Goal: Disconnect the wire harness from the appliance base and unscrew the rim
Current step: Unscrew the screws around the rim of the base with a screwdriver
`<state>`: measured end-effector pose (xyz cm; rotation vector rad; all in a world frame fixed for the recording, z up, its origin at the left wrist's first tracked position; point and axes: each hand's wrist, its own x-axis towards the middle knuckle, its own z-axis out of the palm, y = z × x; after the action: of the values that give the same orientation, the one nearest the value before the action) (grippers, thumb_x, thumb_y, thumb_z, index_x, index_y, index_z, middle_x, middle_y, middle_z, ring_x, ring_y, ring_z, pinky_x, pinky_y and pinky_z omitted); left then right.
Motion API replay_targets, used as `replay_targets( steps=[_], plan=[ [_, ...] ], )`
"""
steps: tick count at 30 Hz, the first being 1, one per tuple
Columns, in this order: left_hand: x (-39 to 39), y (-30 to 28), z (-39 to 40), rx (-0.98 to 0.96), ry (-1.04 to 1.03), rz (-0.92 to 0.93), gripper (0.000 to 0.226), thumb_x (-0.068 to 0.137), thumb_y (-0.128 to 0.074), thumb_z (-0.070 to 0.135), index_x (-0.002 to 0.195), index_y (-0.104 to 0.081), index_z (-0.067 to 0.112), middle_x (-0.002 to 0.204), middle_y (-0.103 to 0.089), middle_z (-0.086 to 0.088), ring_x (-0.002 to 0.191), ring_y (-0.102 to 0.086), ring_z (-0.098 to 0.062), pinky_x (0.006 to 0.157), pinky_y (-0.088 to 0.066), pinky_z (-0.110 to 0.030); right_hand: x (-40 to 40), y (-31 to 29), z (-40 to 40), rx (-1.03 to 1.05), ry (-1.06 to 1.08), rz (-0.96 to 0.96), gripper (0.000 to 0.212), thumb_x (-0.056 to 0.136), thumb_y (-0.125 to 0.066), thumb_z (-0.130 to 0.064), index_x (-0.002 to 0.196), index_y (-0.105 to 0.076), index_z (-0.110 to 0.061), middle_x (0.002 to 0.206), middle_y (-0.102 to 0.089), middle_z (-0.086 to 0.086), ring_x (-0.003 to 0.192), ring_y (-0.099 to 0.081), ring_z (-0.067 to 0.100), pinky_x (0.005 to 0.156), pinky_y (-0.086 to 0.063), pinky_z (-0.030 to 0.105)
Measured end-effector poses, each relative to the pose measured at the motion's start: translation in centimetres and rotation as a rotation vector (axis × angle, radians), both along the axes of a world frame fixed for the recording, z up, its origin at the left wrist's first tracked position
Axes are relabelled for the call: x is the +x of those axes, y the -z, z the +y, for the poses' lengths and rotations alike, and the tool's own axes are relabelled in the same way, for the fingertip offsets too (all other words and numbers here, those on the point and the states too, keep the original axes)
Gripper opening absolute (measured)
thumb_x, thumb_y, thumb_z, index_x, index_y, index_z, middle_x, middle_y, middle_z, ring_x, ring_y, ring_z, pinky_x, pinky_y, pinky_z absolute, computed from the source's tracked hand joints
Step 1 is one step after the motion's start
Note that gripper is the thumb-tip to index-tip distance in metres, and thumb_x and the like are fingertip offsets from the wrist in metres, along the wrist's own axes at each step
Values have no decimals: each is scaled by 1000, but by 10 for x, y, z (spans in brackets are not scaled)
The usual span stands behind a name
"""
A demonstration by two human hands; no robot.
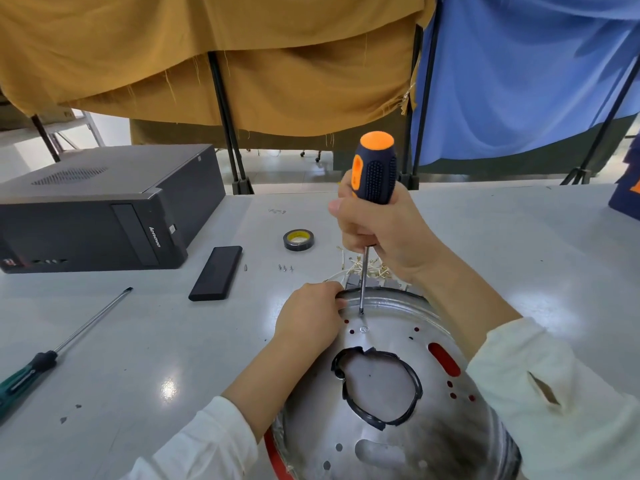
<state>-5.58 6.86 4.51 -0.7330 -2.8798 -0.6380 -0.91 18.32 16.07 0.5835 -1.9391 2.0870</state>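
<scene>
Sleeves: white, one on each forearm, at the bottom edge on both sides of the base.
Base (398, 441): round metal dish lying on the table at lower centre; large hole edged in black tape in its middle; red oval slot and small red holes on the right side; red edge showing under its near left side.
Rim (391, 296): raised metal lip round the far edge of the base, just beyond the screwdriver tip.
Left hand (308, 318): fingers curled over the far left edge of the base, gripping the rim there.
Right hand (377, 230): fist wrapped round the lower handle of the screwdriver, above the far edge of the base.
Screwdriver (374, 168): orange and dark blue handle, held upright; shaft pointing straight down, tip set on the base just inside the rim, beside a small round screw head (363, 329).
Harness (363, 268): white wires with brass terminals, bunched on the table just behind the base, partly hidden by the right hand; connection to the base not clear.
Table (138, 341): grey, glossy.
Loose screws (284, 268): a few, on the table behind the left hand.
Tape roll (298, 240): black, lying flat beyond the screws.
Black bar (215, 273): flat, left of the screws.
Green screwdriver (52, 355): lying at far left, shaft pointing away.
Computer case (104, 209): dark, on its side, far left.
Cloths: mustard (207, 64) and blue (519, 81), hung on black stands behind the table.
</scene>
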Motion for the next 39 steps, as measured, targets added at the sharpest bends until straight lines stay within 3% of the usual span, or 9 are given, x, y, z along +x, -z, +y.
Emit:
replay_targets(
  steps=[4,6,9,12,18,25,28,34,39],
  plan=[
    [2,0,-1,9,-7,-10,15,93,-45,19,84,-57,16,74,-59,-2,69,-52,-24,54,-35,-28,5,7,-12,208,332,113,29,87,-65,-15,70,-44,-5,55,-41,10,49,-43,23,50,-43,32],
    [2,0,-1,10,-9,-16,16,93,-45,18,78,-52,18,68,-53,2,68,-50,-24,49,-30,-27,8,9,-17,174,538,182,28,84,-69,-25,76,-47,-10,67,-48,19,60,-50,36,57,-47,38],
    [1,0,0,7,-5,-15,17,92,-45,18,76,-49,21,75,-59,-2,68,-48,-24,49,-28,-27,8,7,-21,10,674,159,24,85,-67,-27,75,-47,-17,67,-48,11,59,-48,27,61,-48,42],
    [0,1,0,12,-3,-8,15,93,-45,20,83,-55,17,83,-64,-6,71,-49,-26,57,-35,-29,7,7,-17,-17,623,150,28,84,-66,-21,67,-45,-18,58,-41,4,52,-40,17,52,-39,35],
    [0,0,0,5,-16,-9,14,93,-45,20,88,-58,18,86,-64,-6,71,-47,-24,58,-35,-29,4,4,-1,-86,110,98,27,81,-61,-7,61,-47,-18,44,-37,-8,37,-31,8,41,-31,17],
    [1,-1,0,11,1,-24,14,93,-45,21,90,-59,19,86,-64,-5,79,-56,-28,60,-41,-30,5,7,-11,-30,590,163,21,85,-69,-23,80,-50,-15,65,-50,10,48,-49,13,49,-45,22],
    [1,0,0,12,-3,-20,15,93,-45,22,90,-59,19,86,-65,-6,74,-51,-26,60,-40,-30,3,9,-14,-134,664,169,22,86,-67,-22,73,-50,-21,57,-47,-2,50,-44,12,49,-42,25],
    [0,0,0,4,-13,-14,16,93,-45,22,94,-61,18,88,-65,-6,72,-48,-25,61,-42,-30,-4,-1,8,-50,4,33,24,85,-60,-10,67,-47,-17,49,-34,-4,41,-29,10,41,-32,20],
    [0,1,0,13,-11,-14,17,94,-45,23,94,-61,18,88,-65,-6,72,-49,-24,60,-39,-28,-6,9,3,-24,554,123,22,86,-68,-22,84,-49,-12,63,-49,7,52,-49,17,55,-47,28]
  ],
)
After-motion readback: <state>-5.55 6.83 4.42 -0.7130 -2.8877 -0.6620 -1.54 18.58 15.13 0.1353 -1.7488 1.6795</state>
